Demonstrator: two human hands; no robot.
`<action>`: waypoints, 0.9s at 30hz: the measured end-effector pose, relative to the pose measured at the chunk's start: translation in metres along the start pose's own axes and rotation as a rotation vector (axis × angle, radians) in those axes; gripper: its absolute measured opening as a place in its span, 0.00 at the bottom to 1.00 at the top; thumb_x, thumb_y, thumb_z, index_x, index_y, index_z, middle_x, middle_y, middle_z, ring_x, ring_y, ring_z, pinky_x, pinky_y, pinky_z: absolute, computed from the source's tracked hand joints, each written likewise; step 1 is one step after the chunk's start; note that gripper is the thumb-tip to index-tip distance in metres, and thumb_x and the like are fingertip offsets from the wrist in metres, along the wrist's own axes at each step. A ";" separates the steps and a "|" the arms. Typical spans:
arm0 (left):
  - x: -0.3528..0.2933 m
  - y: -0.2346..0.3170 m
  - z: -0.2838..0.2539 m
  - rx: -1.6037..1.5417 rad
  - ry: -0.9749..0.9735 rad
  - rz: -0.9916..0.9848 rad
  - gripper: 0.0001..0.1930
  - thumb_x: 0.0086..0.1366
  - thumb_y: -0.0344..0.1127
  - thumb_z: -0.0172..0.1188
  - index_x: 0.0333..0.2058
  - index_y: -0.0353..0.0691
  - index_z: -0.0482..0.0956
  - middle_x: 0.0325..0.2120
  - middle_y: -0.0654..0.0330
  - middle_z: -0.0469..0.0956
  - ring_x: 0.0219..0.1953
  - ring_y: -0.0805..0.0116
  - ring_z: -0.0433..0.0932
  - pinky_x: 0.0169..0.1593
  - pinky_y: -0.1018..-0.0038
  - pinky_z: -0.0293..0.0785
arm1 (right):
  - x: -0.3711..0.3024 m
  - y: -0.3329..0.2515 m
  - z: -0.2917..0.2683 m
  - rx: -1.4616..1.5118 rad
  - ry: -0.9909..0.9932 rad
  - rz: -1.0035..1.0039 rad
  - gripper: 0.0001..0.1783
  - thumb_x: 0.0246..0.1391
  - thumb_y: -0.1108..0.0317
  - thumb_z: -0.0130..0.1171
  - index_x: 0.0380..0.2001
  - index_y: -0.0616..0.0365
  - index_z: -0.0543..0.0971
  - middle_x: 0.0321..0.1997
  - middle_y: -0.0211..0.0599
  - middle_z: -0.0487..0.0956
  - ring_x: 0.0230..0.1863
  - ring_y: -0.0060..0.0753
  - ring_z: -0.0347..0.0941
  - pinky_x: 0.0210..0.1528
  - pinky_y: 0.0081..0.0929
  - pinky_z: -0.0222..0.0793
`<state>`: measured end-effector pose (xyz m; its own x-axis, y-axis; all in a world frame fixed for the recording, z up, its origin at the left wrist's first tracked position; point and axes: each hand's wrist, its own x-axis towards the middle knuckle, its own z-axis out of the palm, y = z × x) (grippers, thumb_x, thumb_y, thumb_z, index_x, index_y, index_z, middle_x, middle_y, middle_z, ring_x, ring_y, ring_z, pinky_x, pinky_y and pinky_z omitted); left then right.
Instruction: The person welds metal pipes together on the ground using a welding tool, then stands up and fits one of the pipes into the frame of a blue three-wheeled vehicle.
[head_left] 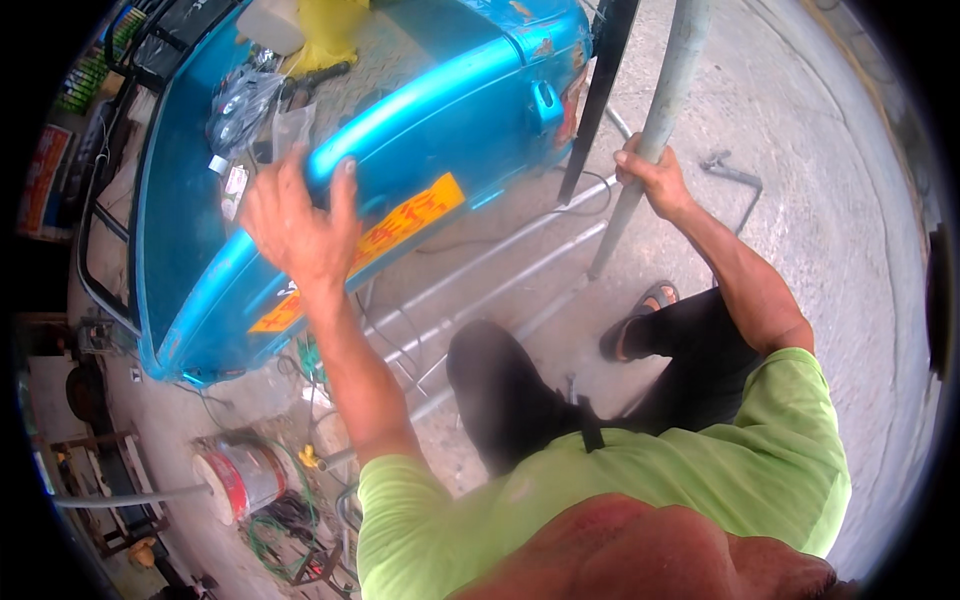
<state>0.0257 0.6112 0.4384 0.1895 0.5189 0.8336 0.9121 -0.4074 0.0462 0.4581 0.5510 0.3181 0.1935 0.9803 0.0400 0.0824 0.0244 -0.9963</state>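
My left hand (305, 220) is at the top rim of a blue truck-bed panel (430, 120), with its thumb and fingers apart. Whether it bears on the rim or hovers just over it, I cannot tell. An orange sticker (410, 215) with dark lettering runs along the panel's outer face. My right hand (655, 180) is wrapped round a long grey pipe (672, 95), which slants from the top edge down toward the floor. Close to that pipe stands a dark flat bar (600, 100). Several thin metal tubes (490, 255) lie on the floor beside the panel.
Inside the truck bed are a yellow bag (328, 35), a white container (270, 25) and a clear plastic bag (240, 115). A bucket (242, 480) stands at lower left among green hoses. A bent metal rod (750, 185) lies on concrete at right. Cables run between the tubes.
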 end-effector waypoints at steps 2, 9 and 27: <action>0.000 -0.001 0.001 0.004 0.004 0.007 0.21 0.63 0.51 0.71 0.48 0.44 0.85 0.43 0.58 0.82 0.49 0.55 0.78 0.57 0.57 0.67 | 0.001 0.001 0.001 0.003 0.005 -0.004 0.16 0.55 0.57 0.72 0.29 0.58 0.79 0.26 0.31 0.78 0.29 0.25 0.74 0.36 0.27 0.69; -0.001 -0.002 -0.001 -0.008 -0.003 -0.001 0.22 0.62 0.51 0.72 0.49 0.44 0.85 0.44 0.58 0.82 0.50 0.54 0.78 0.57 0.57 0.67 | 0.004 0.003 0.000 0.000 -0.030 -0.017 0.15 0.58 0.60 0.70 0.31 0.57 0.76 0.26 0.31 0.76 0.30 0.26 0.73 0.37 0.28 0.69; -0.005 0.003 0.004 -0.011 0.006 0.000 0.23 0.63 0.53 0.71 0.50 0.44 0.85 0.46 0.56 0.83 0.53 0.54 0.78 0.59 0.56 0.67 | 0.004 0.002 -0.002 -0.021 -0.018 -0.037 0.16 0.57 0.58 0.70 0.30 0.58 0.78 0.26 0.31 0.77 0.30 0.24 0.73 0.35 0.27 0.68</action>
<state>0.0287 0.6103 0.4326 0.1877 0.5142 0.8369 0.9079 -0.4159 0.0519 0.4606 0.5544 0.3164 0.1722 0.9822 0.0750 0.1094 0.0566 -0.9924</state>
